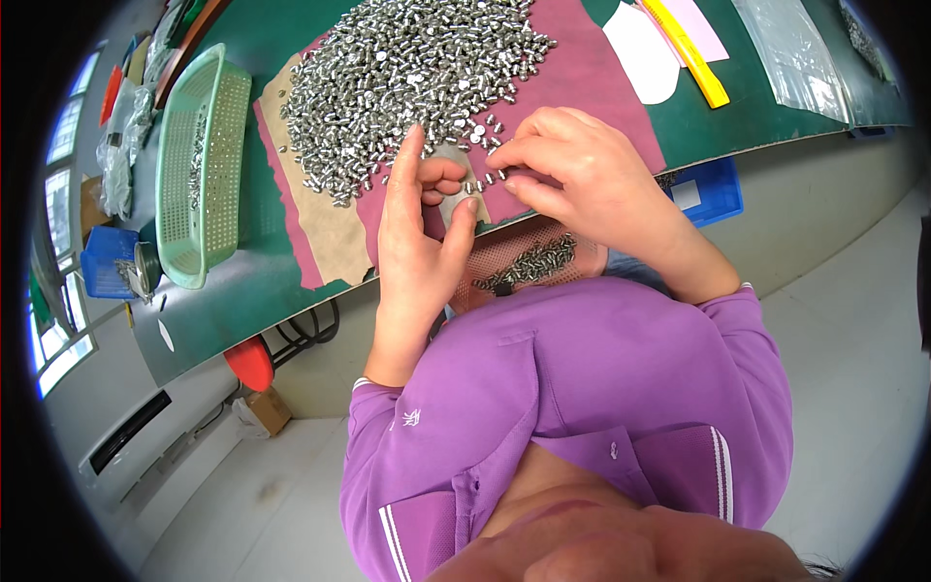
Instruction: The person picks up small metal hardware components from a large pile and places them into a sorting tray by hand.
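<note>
A big pile of small, shiny, barrel-shaped metal pieces (pixel 407 78) lies on a dark red cloth (pixel 582 58) before me. My left hand (pixel 417 218) is at the near edge of the pile, its index finger stretched forward and its thumb apart. The other fingers of that hand are curled, and their inner side is partly hidden. A few loose metal pieces sit between the two hands, close to the left thumb. My right hand (pixel 577 170) bends its index finger and thumb around a small metal piece (pixel 501 176) at the cloth's near edge.
Below the table edge, a pink mesh basket (pixel 587 260) holds more metal pieces. A long light-green basket (pixel 233 145) stands at left, beside a blue bin (pixel 109 262). A yellow cutter knife (pixel 706 78) and plastic bags (pixel 790 58) lie at right. A blue tray (pixel 720 189) is beneath.
</note>
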`<state>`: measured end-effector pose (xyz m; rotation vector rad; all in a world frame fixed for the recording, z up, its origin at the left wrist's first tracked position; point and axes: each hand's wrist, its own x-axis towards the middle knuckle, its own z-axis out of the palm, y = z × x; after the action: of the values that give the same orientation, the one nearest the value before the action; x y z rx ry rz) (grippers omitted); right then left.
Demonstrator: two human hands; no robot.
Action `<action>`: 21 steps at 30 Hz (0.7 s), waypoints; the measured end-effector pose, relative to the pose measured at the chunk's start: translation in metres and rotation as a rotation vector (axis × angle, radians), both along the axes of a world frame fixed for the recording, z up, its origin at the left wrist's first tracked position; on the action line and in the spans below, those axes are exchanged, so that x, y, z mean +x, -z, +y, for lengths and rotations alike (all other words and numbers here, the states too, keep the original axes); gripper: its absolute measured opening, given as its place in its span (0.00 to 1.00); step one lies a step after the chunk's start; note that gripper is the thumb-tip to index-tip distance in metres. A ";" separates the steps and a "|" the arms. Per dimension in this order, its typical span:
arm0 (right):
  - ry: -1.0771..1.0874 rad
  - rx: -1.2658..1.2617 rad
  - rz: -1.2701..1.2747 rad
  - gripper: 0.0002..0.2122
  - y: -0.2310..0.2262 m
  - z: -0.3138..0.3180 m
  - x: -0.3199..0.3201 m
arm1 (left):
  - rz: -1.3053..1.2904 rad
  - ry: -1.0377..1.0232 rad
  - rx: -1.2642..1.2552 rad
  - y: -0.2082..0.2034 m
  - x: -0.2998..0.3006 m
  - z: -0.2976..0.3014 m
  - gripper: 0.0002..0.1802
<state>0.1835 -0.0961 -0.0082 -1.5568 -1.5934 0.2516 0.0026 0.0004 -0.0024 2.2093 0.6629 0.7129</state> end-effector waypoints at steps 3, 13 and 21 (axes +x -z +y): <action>0.012 -0.009 0.001 0.07 -0.001 -0.001 -0.001 | -0.001 -0.001 -0.056 0.000 0.000 -0.001 0.47; 0.029 0.018 -0.029 0.08 0.000 0.002 -0.003 | -0.022 -0.023 -0.118 0.003 0.001 -0.003 0.46; 0.065 0.005 -0.042 0.07 0.003 0.006 -0.009 | -0.009 -0.061 -0.214 -0.001 0.005 -0.004 0.43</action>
<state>0.1745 -0.0904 -0.0115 -1.6170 -1.5714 0.1804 0.0076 -0.0035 -0.0010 1.9965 0.7684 0.6509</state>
